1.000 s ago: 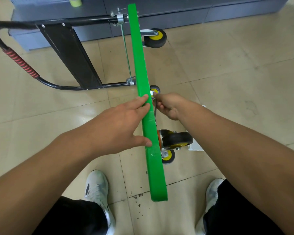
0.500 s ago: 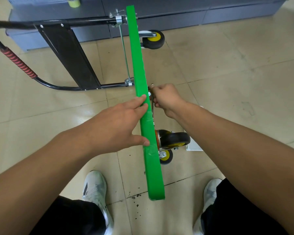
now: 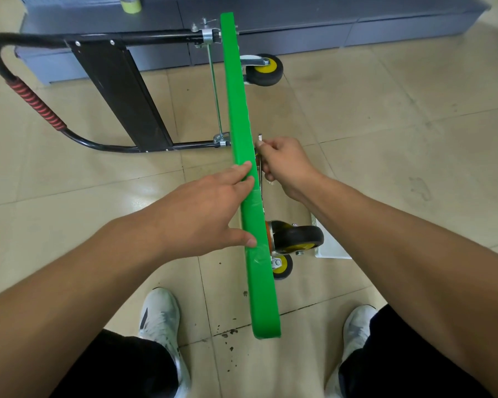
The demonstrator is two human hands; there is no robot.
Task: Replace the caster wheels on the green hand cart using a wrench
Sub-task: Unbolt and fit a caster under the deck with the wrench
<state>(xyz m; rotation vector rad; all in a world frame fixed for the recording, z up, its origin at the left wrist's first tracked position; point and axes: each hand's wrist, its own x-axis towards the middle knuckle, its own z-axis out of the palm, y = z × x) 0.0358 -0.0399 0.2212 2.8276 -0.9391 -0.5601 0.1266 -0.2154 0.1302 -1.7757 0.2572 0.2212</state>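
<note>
Our left hand (image 3: 202, 216) lies spread against the cart (image 3: 236, 110), which stands on edge on the floor; our right hand (image 3: 285, 165) grips the wrench (image 3: 260, 137) just beyond a caster (image 3: 298, 236).

You in black and white.
Black trousers (image 3: 121, 366), bare forearms (image 3: 98, 268), white trainers (image 3: 160, 314) smudged grey, a black stripe on the left one.

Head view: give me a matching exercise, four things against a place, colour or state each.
1. left hand
2. right hand
3. far wheel
4. handle grip

A. red and black
B. holds the wrench
C. rests on the deck
D. yellow hub, by the cabinet

Pairs: 1-C, 2-B, 3-D, 4-A
</note>
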